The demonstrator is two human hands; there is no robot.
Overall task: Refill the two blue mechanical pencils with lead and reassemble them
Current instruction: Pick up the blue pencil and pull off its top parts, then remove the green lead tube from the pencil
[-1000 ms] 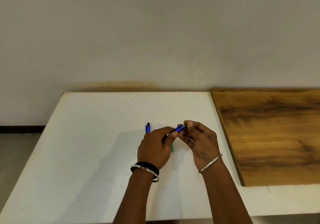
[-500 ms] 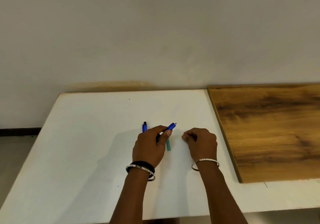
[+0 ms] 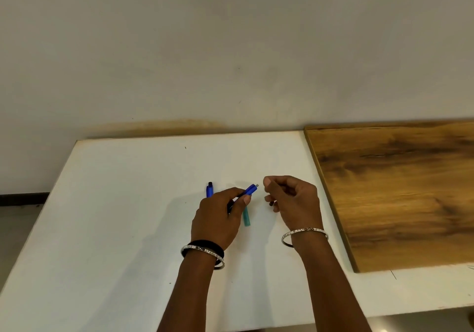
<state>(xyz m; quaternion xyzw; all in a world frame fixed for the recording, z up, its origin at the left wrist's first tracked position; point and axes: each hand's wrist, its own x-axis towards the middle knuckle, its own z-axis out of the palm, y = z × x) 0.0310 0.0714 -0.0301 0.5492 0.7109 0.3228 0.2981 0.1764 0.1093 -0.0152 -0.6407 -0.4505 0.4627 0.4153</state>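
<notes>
Holding one blue pencil (image 3: 249, 191) mid-barrel, left hand (image 3: 218, 220) is closed on it, open metal end tilted up toward right hand (image 3: 292, 201). Head view: R fingers curled in a pinch; can't tell if they hold lead. 2nd pencil (image 3: 209, 190) lies on white table (image 3: 115, 203), partly behind L hand; teal tube (image 3: 246, 218) beside. Lead likely thin, brittle: pinch lightly. Barrel light, smooth plastic.

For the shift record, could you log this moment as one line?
left hand: holds blue pencil | right hand: pinched, apart | second pencil, teal tube: on table
</notes>
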